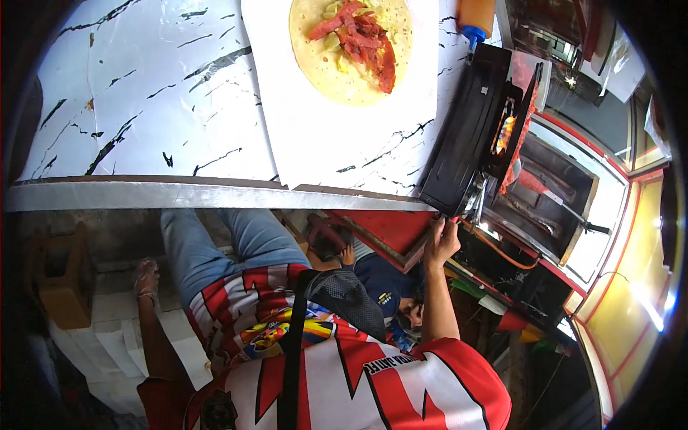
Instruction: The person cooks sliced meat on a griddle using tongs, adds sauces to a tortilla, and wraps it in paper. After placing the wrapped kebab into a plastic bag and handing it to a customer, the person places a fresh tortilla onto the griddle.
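Right grip (442,240) looks pinched on the near end of the black box (464,129), which runs lengthwise away from it. Left grip (147,278) hangs way farther off, can't tell if closed.

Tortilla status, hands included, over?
Right hand at near end of black box; left hand hangs low. Filled tortilla flat, unfolded on white paper. Visible part unobstructed.

The table (150,89) was white with black streaks, and it had a shiny metal edge (215,197). An orange bottle (478,13) with a blue cap (474,34) was on it. Down below, a person (376,283) in a dark shirt was near a red board (373,228). White blocks (118,344) sat beside a brown box (63,279). A bright light (648,308) shone by a yellow wall (609,344). An orange hose (502,251) ran along too.
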A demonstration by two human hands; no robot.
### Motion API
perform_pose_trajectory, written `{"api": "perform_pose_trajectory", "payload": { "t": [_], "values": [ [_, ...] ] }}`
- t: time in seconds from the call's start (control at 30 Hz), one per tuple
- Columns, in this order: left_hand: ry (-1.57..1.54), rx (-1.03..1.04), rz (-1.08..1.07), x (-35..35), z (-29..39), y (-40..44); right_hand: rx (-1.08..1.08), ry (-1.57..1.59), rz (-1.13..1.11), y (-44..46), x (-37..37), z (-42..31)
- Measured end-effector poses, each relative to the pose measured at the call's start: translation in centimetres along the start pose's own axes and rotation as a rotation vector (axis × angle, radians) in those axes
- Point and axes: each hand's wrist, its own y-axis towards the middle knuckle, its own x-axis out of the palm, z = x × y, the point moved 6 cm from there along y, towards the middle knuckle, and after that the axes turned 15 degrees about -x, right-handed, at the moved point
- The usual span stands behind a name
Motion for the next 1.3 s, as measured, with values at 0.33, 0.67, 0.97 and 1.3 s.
{"api": "perform_pose_trajectory", "payload": {
  "t": [0.33,0.67,0.97,1.3],
  "values": [
    [0.057,-0.133,-0.037,2.6,3.1,-3.4,0.019,-0.029,-0.052,0.3,-0.2,-0.5],
    [-0.008,-0.173,-0.074,1.8,1.3,-1.4,0.061,-0.016,-0.051,0.2,-0.1,-0.3],
    [-0.014,0.218,-0.723,1.4,3.7,-2.1,0.263,0.177,-0.004,-3.8,0.8,4.3],
    [-0.112,0.193,-0.510,5.7,18.8,-12.8,-0.516,0.628,0.563,6.9,-5.8,-9.7]
  ]
}}
